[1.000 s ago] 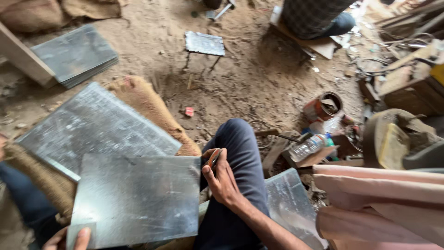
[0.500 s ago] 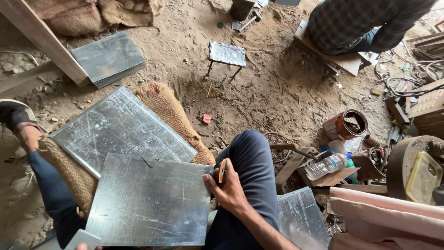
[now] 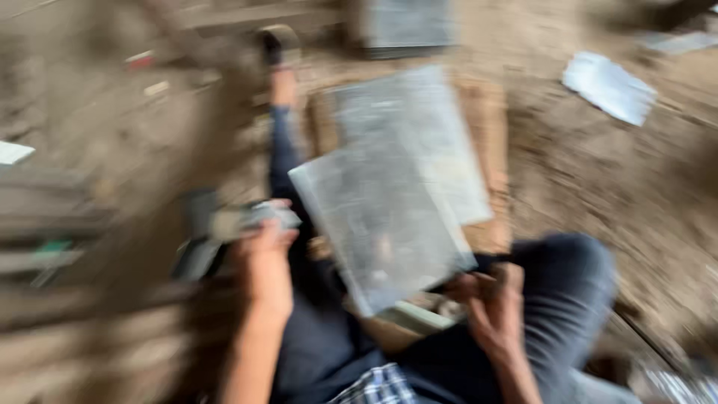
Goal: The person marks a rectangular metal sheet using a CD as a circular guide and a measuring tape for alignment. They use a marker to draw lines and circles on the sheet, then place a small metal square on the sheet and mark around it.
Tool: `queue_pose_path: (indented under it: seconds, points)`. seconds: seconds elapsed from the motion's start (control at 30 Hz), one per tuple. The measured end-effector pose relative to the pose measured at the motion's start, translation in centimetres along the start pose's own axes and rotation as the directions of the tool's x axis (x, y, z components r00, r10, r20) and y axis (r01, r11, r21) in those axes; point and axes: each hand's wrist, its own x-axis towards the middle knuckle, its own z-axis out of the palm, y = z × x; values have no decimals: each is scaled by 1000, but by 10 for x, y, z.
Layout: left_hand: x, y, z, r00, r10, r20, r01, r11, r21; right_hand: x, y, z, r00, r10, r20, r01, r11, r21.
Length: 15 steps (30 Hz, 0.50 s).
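Frame heavily motion-blurred; fine detail not readable.

Far left: a small pale flat scrap [image 3: 13, 152] on the dirt floor [image 3: 598, 194], with dark, streaked clutter below it that cannot be identified.

Left hand [image 3: 262, 258]: raised at left of centre, forearm running up from the bottom edge. Fingers are curled round a greyish, blocky object [image 3: 250, 221] with a dark part hanging down to its left; what the object is cannot be told. Hand sits just beside the left edge of the near sheet, not clearly touching it.

Centre: near metal sheet [image 3: 381, 224], dull grey, mottled, rectangular, tilted so one corner points up-left and another down toward the lap. It lies over the person's dark-trousered legs [image 3: 314, 344]. Its upper right part overlaps a second metal sheet [image 3: 426, 127] of the same grey finish, which rests on a brown sacking mat [image 3: 490, 150]. A foot [image 3: 278, 52] shows beyond, at the top.

Right hand [image 3: 493, 307]: at the lower right corner of the near sheet, fingers bent and closed at that corner; whether it pinches the edge or something small cannot be told.

Right: the bent knee [image 3: 576, 277], then open bare dirt with room along the sheets' right edges. Upper right: a small metal plate [image 3: 609, 86], well apart. Top centre: another grey slab [image 3: 407, 26], blurred.
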Motion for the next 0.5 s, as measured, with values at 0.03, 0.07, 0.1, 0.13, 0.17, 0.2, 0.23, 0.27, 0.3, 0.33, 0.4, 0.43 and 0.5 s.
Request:
queue_pose_path:
  seconds: [0.03,0.07,0.1,0.13,0.17,0.2,0.23,0.27,0.3,0.33,0.4,0.43,0.5]
  points:
    - [-10,4,1,997,-69,-31,66,993,-100,1,-2,7,1000,24,-20,-22,993,119]
    - [-22,9,-1,991,-123,-50,122,992,-39,2,-6,13,999,33,5,-33,998,62]
    - [-36,11,-2,981,-186,-55,187,982,14,3,-10,14,999,43,11,-43,999,-4]
    - [-48,14,-6,980,-193,-44,194,981,27,3,-15,16,999,54,1,-54,996,-73]
    - [-61,14,-8,979,-204,-21,205,978,39,3,-18,17,998,53,15,-52,997,-57]
    - [-73,14,-9,976,-218,9,217,975,48,4,-22,18,998,53,23,-52,998,-46]
    - [-83,13,-10,970,-241,33,239,969,62,4,-24,18,998,54,30,-53,998,-33]
    - [-95,10,-9,964,-263,52,258,963,79,3,-26,18,997,64,35,-63,998,-13]
    - [-103,7,-9,957,-284,68,277,956,96,3,-26,18,996,72,43,-73,997,6]
    - [-110,6,-9,931,-349,107,337,935,111,3,-26,18,995,82,53,-84,996,28]
    - [-122,1,-7,861,-474,184,451,879,152,2,-22,19,998,32,60,-36,997,62]
    - [-125,-1,-5,851,-479,217,473,877,80,1,-19,19,998,8,59,-13,997,80]
    - [-128,-4,1,826,-483,293,520,852,-61,-1,-12,18,995,-71,66,60,984,166]
